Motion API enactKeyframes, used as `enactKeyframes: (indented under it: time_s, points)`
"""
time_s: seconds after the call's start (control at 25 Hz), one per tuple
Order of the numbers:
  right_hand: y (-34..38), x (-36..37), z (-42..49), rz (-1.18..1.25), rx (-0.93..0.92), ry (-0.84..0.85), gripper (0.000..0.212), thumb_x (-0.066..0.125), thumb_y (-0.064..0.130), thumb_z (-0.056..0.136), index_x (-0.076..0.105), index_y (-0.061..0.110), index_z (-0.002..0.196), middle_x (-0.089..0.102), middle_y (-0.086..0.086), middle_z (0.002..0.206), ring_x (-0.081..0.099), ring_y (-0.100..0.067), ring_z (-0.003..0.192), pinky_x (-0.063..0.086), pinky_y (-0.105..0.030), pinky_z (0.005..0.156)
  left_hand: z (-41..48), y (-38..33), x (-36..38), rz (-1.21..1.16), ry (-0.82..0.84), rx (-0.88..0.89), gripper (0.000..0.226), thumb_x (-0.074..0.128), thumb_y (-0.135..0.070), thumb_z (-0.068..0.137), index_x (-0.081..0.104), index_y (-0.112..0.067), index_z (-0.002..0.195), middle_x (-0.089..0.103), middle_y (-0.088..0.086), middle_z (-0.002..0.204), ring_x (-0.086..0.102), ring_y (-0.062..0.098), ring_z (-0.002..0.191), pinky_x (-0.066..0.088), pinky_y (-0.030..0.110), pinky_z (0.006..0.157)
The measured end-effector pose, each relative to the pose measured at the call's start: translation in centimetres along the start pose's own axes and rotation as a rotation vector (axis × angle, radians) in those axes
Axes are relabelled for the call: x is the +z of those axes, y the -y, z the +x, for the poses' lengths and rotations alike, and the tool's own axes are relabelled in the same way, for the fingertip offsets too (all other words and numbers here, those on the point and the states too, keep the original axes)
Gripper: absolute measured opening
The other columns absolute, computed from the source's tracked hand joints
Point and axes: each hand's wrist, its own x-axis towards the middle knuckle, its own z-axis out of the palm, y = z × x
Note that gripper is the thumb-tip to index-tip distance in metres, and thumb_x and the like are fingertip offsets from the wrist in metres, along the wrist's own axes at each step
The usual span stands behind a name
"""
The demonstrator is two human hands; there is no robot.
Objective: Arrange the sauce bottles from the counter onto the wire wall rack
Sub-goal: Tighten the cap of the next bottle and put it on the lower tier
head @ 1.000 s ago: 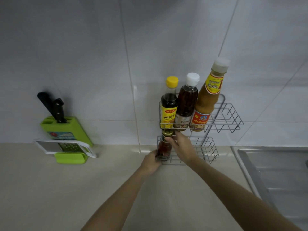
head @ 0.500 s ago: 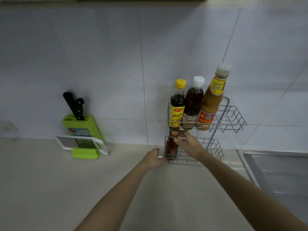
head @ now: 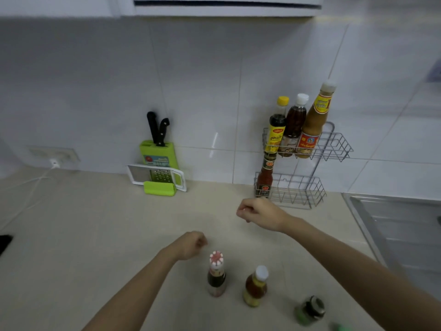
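A two-tier wire wall rack hangs on the tiled wall. Its upper tier holds a yellow-capped dark bottle, a white-capped brown bottle and a tall orange-brown bottle. A red sauce bottle stands at the left end of the lower tier. On the counter near me stand a dark bottle with a red-and-white cap, an amber bottle with a white cap and a green jar with a dark lid. My left hand hovers just behind the dark bottle, loosely curled and holding nothing. My right hand is curled too, over the counter in front of the rack.
A green knife block with two black-handled knives and a white grater stand against the wall at left. A wall socket with a white cable is further left. A steel sink lies at the right.
Both hands have let go of the red bottle in the lower tier and drawn back toward me. The view has pulled back, showing the bottles on the counter.
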Motion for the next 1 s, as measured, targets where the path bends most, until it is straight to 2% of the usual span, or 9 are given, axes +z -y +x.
enactKeyframes:
  time_s: [0.12, 0.2, 0.28, 0.36, 0.48, 0.56, 0.64, 0.84, 1.0]
  points:
    - [4.0, 2.5, -1.9, -0.198, -0.178, 0.170, 0.037, 0.053, 0.053, 0.088, 0.065, 0.019, 0.096, 0.056, 0.012, 0.068, 0.052, -0.002, 0.062, 0.040, -0.021, 0.059, -4.3, 0.9, 1.8, 0.061, 0.308, 0.044, 0.058, 0.067, -0.003, 0.074, 0.052, -0.005, 0.130, 0.056, 0.010, 0.135, 0.055, 0.025, 0.122, 0.043, 0.023, 0.094]
    - [5.6, 4.2, -3.2, -0.292, -0.227, 0.211, 0.046, 0.054, 0.063, 0.082, 0.063, 0.021, 0.098, 0.058, 0.010, 0.076, 0.052, -0.006, 0.067, 0.043, -0.027, 0.062, -6.4, 0.3, 3.1, -0.044, 0.358, 0.087, 0.068, 0.076, -0.017, 0.071, 0.049, -0.012, 0.133, 0.055, 0.001, 0.136, 0.052, 0.016, 0.124, 0.042, 0.026, 0.102]
    - [6.2, 5.6, -3.9, -0.357, -0.249, 0.188, 0.048, 0.057, 0.065, 0.078, 0.060, 0.022, 0.100, 0.063, 0.006, 0.090, 0.057, -0.012, 0.079, 0.047, -0.030, 0.068, -7.9, -0.5, 4.4, -0.297, 0.216, 0.127, 0.066, 0.082, -0.030, 0.065, 0.054, -0.021, 0.124, 0.062, -0.007, 0.127, 0.057, 0.007, 0.119, 0.044, 0.026, 0.104]
    - [6.4, 6.3, -4.2, -0.397, -0.253, 0.147, 0.046, 0.057, 0.061, 0.080, 0.059, 0.021, 0.103, 0.064, 0.003, 0.098, 0.059, -0.016, 0.085, 0.049, -0.034, 0.072, -8.3, -0.9, 5.6, -0.481, 0.046, 0.136, 0.055, 0.083, -0.037, 0.063, 0.061, -0.026, 0.112, 0.069, -0.006, 0.113, 0.064, 0.008, 0.109, 0.050, 0.030, 0.100]
    - [6.7, 6.1, -4.5, -0.447, -0.211, 0.122, 0.042, 0.057, 0.055, 0.084, 0.061, 0.018, 0.103, 0.064, 0.000, 0.098, 0.059, -0.018, 0.086, 0.049, -0.036, 0.073, -8.7, -1.9, 6.4, -0.527, -0.116, 0.177, 0.035, 0.078, -0.039, 0.070, 0.062, -0.032, 0.100, 0.070, -0.003, 0.105, 0.065, 0.010, 0.102, 0.049, 0.028, 0.092]
    - [6.6, 5.7, -4.4, -0.435, -0.164, 0.125, 0.039, 0.059, 0.051, 0.084, 0.062, 0.017, 0.104, 0.064, -0.002, 0.098, 0.058, -0.019, 0.087, 0.048, -0.035, 0.074, -8.8, -3.4, 6.5, -0.557, -0.165, 0.205, 0.027, 0.073, -0.028, 0.078, 0.059, -0.032, 0.101, 0.069, -0.004, 0.106, 0.063, 0.006, 0.103, 0.048, 0.022, 0.089]
    - [7.0, 5.0, -4.5, -0.419, -0.128, 0.118, 0.039, 0.061, 0.047, 0.085, 0.063, 0.015, 0.107, 0.065, -0.004, 0.100, 0.059, -0.021, 0.089, 0.047, -0.035, 0.075, -8.9, -4.4, 6.5, -0.614, -0.206, 0.225, 0.032, 0.071, -0.022, 0.081, 0.061, -0.022, 0.111, 0.070, -0.001, 0.111, 0.064, 0.009, 0.106, 0.049, 0.024, 0.092]
    - [8.3, -0.4, -3.0, -0.401, -0.115, 0.195, 0.040, 0.058, 0.033, 0.092, 0.058, 0.016, 0.128, 0.064, -0.004, 0.119, 0.060, -0.018, 0.104, 0.041, -0.025, 0.080, -8.2, -6.1, 2.7, -0.563, -0.231, 0.291, 0.041, 0.071, -0.034, 0.081, 0.062, -0.019, 0.118, 0.070, -0.001, 0.113, 0.065, 0.011, 0.103, 0.051, 0.029, 0.092]
    - [9.5, -4.3, -2.3, -0.495, -0.166, 0.234, 0.036, 0.058, 0.026, 0.093, 0.057, 0.017, 0.127, 0.065, -0.002, 0.120, 0.057, -0.011, 0.093, 0.037, -0.022, 0.078, -7.8, -7.9, -0.5, -0.507, -0.213, 0.354, 0.040, 0.069, -0.033, 0.082, 0.062, -0.016, 0.118, 0.070, 0.001, 0.113, 0.063, 0.010, 0.099, 0.050, 0.024, 0.089]
